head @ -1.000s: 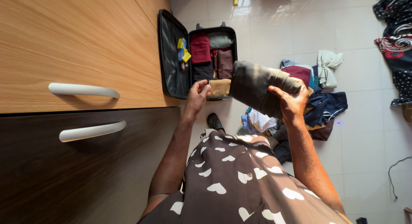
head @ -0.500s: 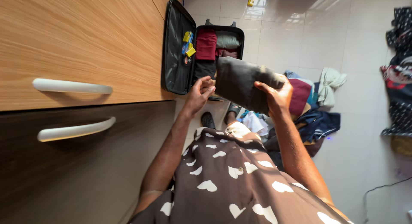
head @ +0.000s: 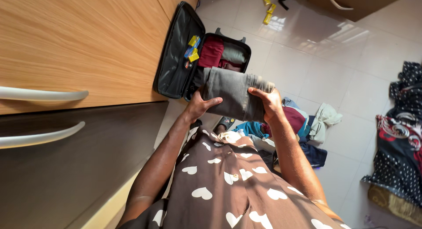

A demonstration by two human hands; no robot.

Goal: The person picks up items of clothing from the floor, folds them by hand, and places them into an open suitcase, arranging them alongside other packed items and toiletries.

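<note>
HOLD: your left hand (head: 200, 107) and right hand (head: 269, 104) each grip an end of the folded grey jeans (head: 235, 96), held over the open suitcase (head: 176, 71) | DONE: maroon and grey clothes already packed inside | LEFT: jeans not yet in; clothes pile (head: 303, 128) waits on the floor (head: 316, 57).

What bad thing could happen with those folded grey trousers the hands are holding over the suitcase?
The folded grey trousers are held only at their edges by the left hand and right hand, so the fold might sag and come undone. The open suitcase already holds a maroon garment, so space may be tight. Clothes on the floor lie near the feet and could trip someone.
</note>
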